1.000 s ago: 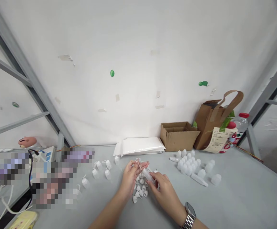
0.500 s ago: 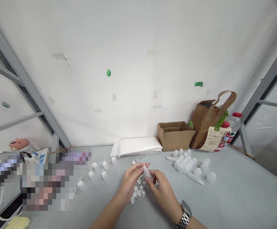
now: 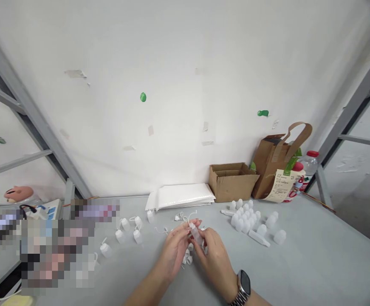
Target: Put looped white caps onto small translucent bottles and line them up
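A small translucent plastic bottle (image 3: 196, 235) is held tilted between my two hands above the table. The fingers of my left hand (image 3: 173, 250) close around its top end, at a white cap (image 3: 192, 225) with a thin loop strap standing up from it. My right hand (image 3: 216, 257) pinches the body of the bottle from the right. Below the hands lies a pile of small white caps (image 3: 187, 258), partly hidden by my fingers. Several capped bottles (image 3: 137, 236) with straps stand to the left. On the right, several bottles without straps (image 3: 246, 224) stand grouped.
White padded envelopes (image 3: 185, 196) and an open cardboard box (image 3: 234, 187) sit against the wall. A brown paper bag (image 3: 267, 165) and a red-capped bottle (image 3: 310, 163) stand at the back right. Two clear tubes lie near the bottle group. Blurred items and cables occupy the left.
The left fingers have shifted over the cap, and the bottle stays between both hands. The hands hide more of the cap pile. The whole view has moved slightly.
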### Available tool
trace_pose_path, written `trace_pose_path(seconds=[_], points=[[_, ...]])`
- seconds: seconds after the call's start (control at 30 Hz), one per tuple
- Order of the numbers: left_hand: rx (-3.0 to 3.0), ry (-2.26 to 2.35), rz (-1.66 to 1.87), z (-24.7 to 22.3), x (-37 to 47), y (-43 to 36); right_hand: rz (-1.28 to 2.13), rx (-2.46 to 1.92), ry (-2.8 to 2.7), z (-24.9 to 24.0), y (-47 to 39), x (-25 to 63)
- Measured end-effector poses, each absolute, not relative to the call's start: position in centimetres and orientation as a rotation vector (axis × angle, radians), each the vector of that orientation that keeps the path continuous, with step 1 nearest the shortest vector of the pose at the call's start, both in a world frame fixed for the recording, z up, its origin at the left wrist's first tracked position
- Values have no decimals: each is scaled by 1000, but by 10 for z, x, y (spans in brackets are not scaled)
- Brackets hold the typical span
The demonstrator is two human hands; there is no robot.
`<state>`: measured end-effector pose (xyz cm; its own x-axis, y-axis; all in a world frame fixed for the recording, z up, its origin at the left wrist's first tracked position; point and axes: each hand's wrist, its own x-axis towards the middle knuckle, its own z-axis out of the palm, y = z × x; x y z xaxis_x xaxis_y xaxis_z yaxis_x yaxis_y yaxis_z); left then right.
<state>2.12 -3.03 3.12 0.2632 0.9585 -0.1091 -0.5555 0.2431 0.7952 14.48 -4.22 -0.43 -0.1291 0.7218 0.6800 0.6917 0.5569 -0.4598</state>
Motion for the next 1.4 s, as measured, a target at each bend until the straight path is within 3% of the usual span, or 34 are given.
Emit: trace_pose_path(seconds=[0.43, 1.4], points=[[759, 751, 1158, 37, 25, -37, -336, -1154, -1846, 0, -45, 141], [565, 632, 1126, 28, 26, -37, -412, -1183, -1923, 8, -50, 142]])
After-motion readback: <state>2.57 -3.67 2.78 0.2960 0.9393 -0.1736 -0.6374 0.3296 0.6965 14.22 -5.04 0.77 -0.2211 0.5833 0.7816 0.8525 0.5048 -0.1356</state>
